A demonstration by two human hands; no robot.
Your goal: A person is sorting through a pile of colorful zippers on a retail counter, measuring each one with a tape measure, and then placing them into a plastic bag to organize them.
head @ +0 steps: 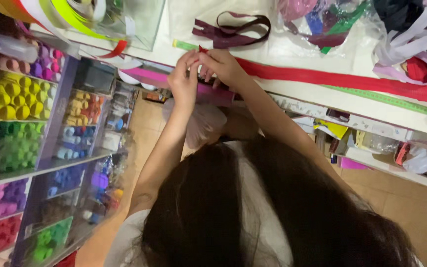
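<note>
Shelves of thread spools [11, 99] filled the left of the scene, sorted by colour: yellow, green, pink, purple and orange. A clear plastic box [124, 20] with bright ribbon in it stood at the far left of the white table [292, 64]. A dark maroon zipper [233, 29] lay looped on the table just beyond the hands, and bags of coloured trimmings [332, 17] were heaped at the far right. A green measuring tape [396, 101] ran along the table's near edge. Below the edge, open shelves [371, 143] held packets and bags. The person's long dark hair [253, 207] filled the near middle and hid much of the lower view.

A long red zipper [342, 79] stretched across the table from the far right to the hands. Its left end reached the right hand [223, 66], whose fingers were pinched together on it. The left hand [184, 79] sat just beside, touching the right, its fingers curled closed at the same end of the zipper. A magenta strip [213, 94] lay directly under both hands at the table edge. Whether the left hand truly gripped the zipper, I could not tell.
</note>
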